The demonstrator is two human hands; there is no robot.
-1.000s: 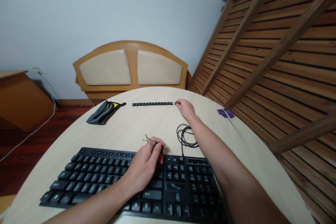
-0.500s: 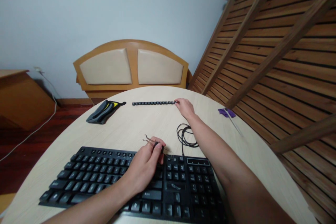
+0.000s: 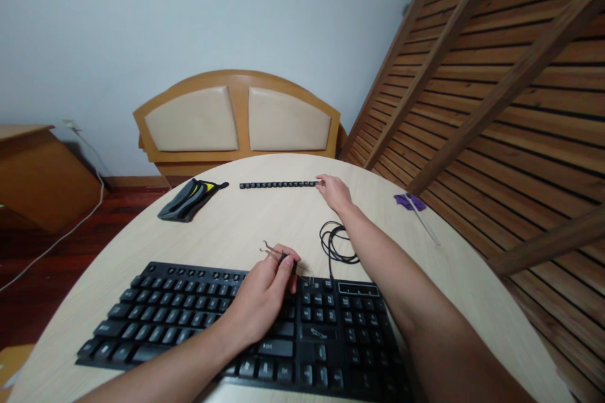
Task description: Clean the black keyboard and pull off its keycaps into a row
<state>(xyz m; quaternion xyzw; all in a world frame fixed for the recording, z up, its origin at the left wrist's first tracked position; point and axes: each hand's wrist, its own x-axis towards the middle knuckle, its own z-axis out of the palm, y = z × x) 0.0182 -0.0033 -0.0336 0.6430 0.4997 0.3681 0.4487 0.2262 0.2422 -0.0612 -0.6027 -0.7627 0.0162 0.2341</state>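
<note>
A black keyboard lies near the table's front edge. Over its upper middle, my left hand is closed around a wire keycap puller, whose thin bent prongs stick out on both sides of the fist. At the far side of the table, a straight row of black keycaps runs from left to right. My right hand is at the row's right end, thumb and fingertips pinched on the last keycap, which the fingers mostly hide.
A coiled black cable lies behind the keyboard, beside my right forearm. To the left is a grey, black and yellow pouch. A purple cloth with a thin brush-like stick lies at the right edge of the round table.
The whole view has shifted slightly. Both hands stay in nearly the same places, the right at the row's end and the left around the puller.
</note>
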